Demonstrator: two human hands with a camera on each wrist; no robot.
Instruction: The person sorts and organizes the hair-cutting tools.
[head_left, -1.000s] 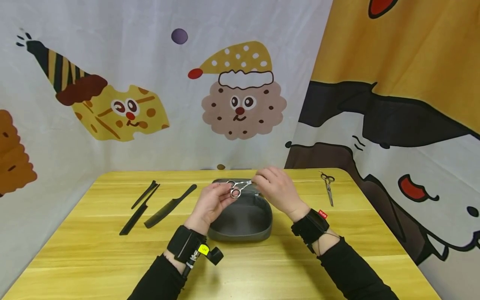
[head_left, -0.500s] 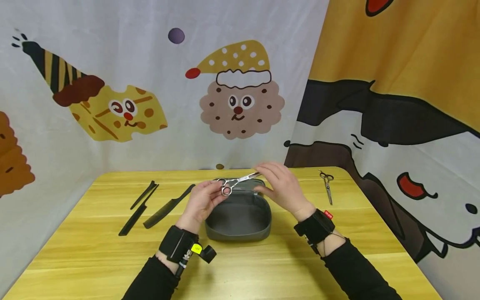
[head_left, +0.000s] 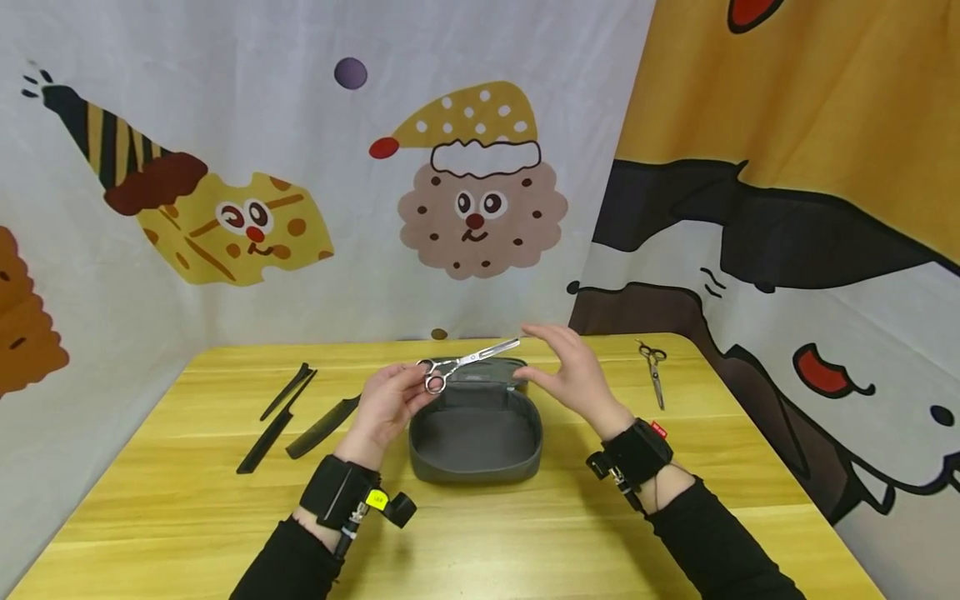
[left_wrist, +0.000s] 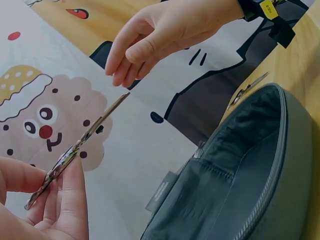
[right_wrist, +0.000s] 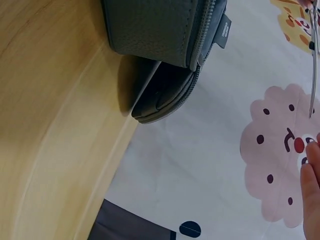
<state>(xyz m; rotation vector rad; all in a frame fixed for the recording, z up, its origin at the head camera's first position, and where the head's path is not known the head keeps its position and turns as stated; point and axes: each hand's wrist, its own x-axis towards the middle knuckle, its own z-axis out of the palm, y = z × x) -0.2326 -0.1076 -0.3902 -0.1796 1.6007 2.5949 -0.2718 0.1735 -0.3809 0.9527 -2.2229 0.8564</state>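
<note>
My left hand [head_left: 384, 406] pinches silver hair scissors [head_left: 472, 358] by the finger rings, the blades pointing up and to the right. In the left wrist view the scissors [left_wrist: 80, 145] show edge-on between thumb and fingers. My right hand [head_left: 576, 375] is just off the blade tips, its thumb and fingers spread apart with nothing between them. Below both hands stands a dark grey zip case [head_left: 475, 477], its lid folded back and its inside bare. The right wrist view catches only the fingertips [right_wrist: 311, 185] of the right hand and part of the scissors [right_wrist: 314, 75].
On the wooden table [head_left: 480, 542], two narrow black combs [head_left: 267, 439] lie at the left. A wider dark comb [head_left: 322, 429] is partly covered by my left hand. Another pair of scissors [head_left: 657, 379] lies at the back right. A printed curtain [head_left: 480, 308] hangs behind the table.
The right fingers have let go of the blade end and spread apart. My left hand has drawn the scissors to the left, and their blades now show in full.
</note>
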